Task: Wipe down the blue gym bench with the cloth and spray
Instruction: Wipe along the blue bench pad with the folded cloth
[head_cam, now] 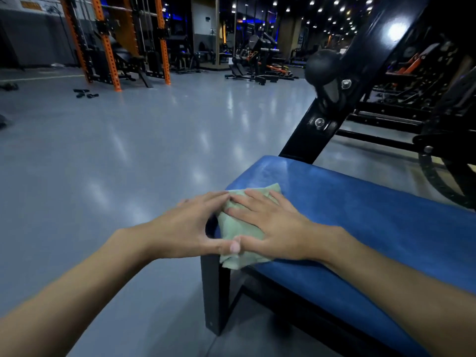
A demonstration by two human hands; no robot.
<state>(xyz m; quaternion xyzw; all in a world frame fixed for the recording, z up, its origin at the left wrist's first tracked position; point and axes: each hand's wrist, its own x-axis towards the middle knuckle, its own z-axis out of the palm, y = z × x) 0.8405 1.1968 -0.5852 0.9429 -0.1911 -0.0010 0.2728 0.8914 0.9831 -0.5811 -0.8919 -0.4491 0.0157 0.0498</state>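
While the green cloth [235,228] sat at the end of the blue bench [360,228], the right hand [275,228] pressed it flat, fingers straight, and the left hand [190,222] touched its edge, fingers straight too

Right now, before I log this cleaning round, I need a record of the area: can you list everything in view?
bench pad: one, blue, lower right
cloth: one, pale green, folded, on the pad's left end, overhanging its near edge
bench leg: one, black, under that end
machine upright: one, black, slanted, behind the pad
knob: one, black, round, on that upright
rack uprights: several, orange, far left background
small items: a few, black, on the floor at left
floor: grey, glossy
spray bottle: none in view
left hand: one, fingers straight, fingertips at the cloth's left edge
right hand: one, flat on the cloth, thumb meeting the left thumb
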